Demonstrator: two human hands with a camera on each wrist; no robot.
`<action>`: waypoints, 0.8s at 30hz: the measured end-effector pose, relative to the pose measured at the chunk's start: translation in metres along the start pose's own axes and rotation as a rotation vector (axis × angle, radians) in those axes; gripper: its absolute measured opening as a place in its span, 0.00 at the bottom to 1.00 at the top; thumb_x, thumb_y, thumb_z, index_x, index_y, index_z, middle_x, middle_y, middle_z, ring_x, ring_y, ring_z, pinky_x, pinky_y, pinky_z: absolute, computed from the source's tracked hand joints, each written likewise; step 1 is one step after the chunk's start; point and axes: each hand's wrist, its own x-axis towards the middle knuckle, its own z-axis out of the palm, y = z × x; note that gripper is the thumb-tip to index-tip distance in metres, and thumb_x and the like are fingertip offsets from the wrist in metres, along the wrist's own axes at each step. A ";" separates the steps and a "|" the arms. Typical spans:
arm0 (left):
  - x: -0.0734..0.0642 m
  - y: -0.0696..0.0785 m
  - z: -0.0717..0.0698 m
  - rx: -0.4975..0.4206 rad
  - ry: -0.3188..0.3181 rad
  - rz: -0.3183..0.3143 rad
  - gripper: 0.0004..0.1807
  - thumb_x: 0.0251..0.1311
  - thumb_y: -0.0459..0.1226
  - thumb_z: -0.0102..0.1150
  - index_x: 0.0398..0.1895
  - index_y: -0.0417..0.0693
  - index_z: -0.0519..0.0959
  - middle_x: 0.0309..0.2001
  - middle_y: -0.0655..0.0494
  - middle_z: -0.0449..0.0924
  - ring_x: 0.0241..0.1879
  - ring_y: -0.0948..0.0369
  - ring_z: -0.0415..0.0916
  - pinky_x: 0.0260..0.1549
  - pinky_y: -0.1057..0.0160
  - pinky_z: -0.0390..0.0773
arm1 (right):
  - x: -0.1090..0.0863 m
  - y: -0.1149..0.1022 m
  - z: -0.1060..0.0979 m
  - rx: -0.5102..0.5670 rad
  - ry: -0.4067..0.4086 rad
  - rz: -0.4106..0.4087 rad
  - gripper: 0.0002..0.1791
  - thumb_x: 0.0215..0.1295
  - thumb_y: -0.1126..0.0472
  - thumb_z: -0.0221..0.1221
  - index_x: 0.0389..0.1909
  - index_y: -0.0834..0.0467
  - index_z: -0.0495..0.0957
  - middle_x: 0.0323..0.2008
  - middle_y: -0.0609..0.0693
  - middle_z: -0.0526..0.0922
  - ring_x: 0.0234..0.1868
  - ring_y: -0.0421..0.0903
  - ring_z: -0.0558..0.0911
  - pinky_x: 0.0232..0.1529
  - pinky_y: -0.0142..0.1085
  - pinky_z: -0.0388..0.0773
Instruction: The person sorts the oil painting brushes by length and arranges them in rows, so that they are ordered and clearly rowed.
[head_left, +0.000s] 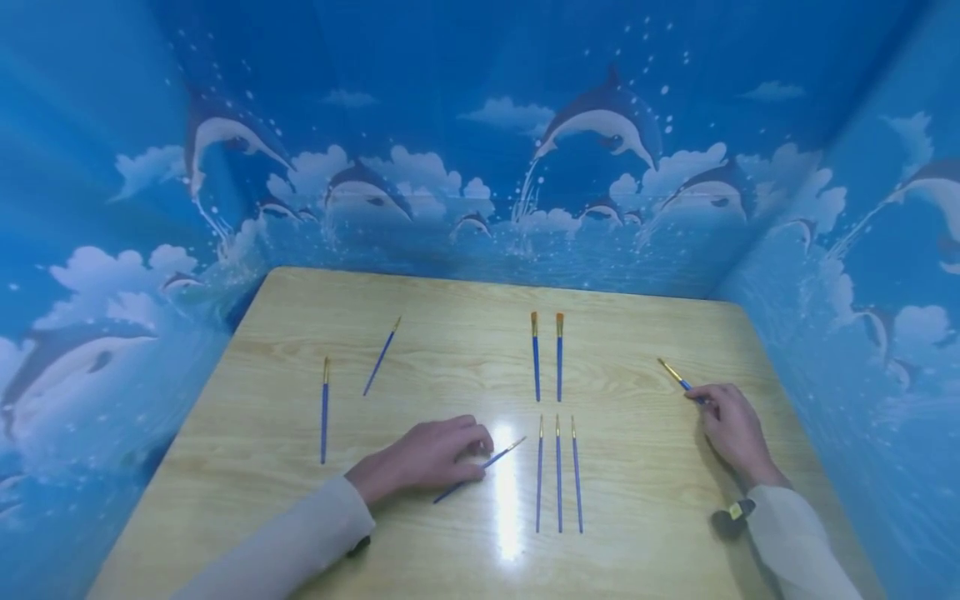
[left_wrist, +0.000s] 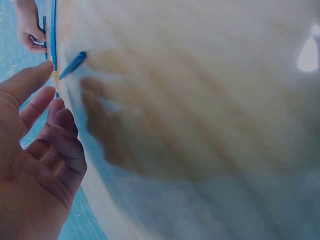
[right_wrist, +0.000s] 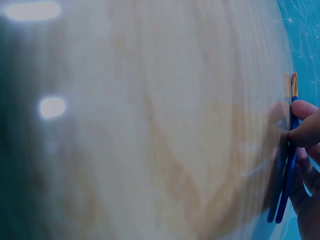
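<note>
My left hand [head_left: 438,454] is low over the table with loosely bent fingers. Beneath its thumb side a thin paintbrush [head_left: 508,451] lies at a slant, bristles up and to the right. In the left wrist view, that paintbrush's blue handle end [left_wrist: 74,65] shows just beyond the spread thumb and fingertips. At the right side of the table, my right hand [head_left: 735,425] pinches another paintbrush [head_left: 672,372] by its blue handle, bristles toward the upper left. The right wrist view shows this paintbrush [right_wrist: 287,182] between thumb and fingers, close over the glossy tabletop.
Two flat paintbrushes [head_left: 558,358] lie side by side at mid-table. Three thin paintbrushes [head_left: 558,487] line up parallel below them. To the left are an upright-lying paintbrush [head_left: 325,417] and a slanted one [head_left: 382,358]. Dolphin-printed walls [head_left: 465,125] surround the wooden table [head_left: 255,367].
</note>
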 end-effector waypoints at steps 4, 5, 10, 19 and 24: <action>-0.006 -0.004 0.001 0.013 -0.013 0.012 0.22 0.70 0.55 0.69 0.63 0.63 0.83 0.51 0.67 0.82 0.45 0.72 0.77 0.48 0.67 0.81 | -0.001 0.001 -0.001 0.006 -0.002 -0.017 0.19 0.71 0.76 0.54 0.59 0.66 0.83 0.52 0.68 0.77 0.47 0.61 0.79 0.44 0.54 0.79; -0.007 -0.004 0.001 0.014 -0.013 0.012 0.22 0.70 0.55 0.70 0.63 0.64 0.83 0.51 0.68 0.81 0.45 0.72 0.77 0.48 0.67 0.81 | -0.001 0.001 -0.001 0.007 -0.003 -0.023 0.19 0.71 0.76 0.54 0.59 0.66 0.83 0.52 0.68 0.77 0.47 0.61 0.79 0.44 0.53 0.78; -0.008 -0.004 0.004 0.028 -0.011 0.048 0.21 0.71 0.53 0.70 0.64 0.65 0.83 0.51 0.67 0.81 0.42 0.72 0.75 0.44 0.70 0.79 | -0.001 0.001 -0.001 0.005 0.002 -0.039 0.19 0.70 0.76 0.55 0.58 0.66 0.83 0.51 0.68 0.78 0.46 0.61 0.79 0.43 0.51 0.78; -0.007 -0.004 0.005 0.069 0.005 0.182 0.15 0.77 0.44 0.64 0.63 0.63 0.85 0.58 0.65 0.82 0.49 0.72 0.79 0.52 0.70 0.83 | -0.002 -0.001 0.001 0.000 0.006 -0.017 0.19 0.71 0.77 0.55 0.59 0.66 0.82 0.52 0.68 0.77 0.48 0.62 0.79 0.46 0.57 0.79; -0.009 -0.007 0.001 0.092 0.011 0.194 0.13 0.78 0.41 0.62 0.60 0.62 0.86 0.58 0.66 0.83 0.56 0.68 0.82 0.60 0.65 0.84 | -0.001 -0.002 0.001 0.001 0.006 -0.001 0.19 0.71 0.77 0.55 0.59 0.66 0.82 0.54 0.68 0.76 0.49 0.63 0.79 0.48 0.59 0.80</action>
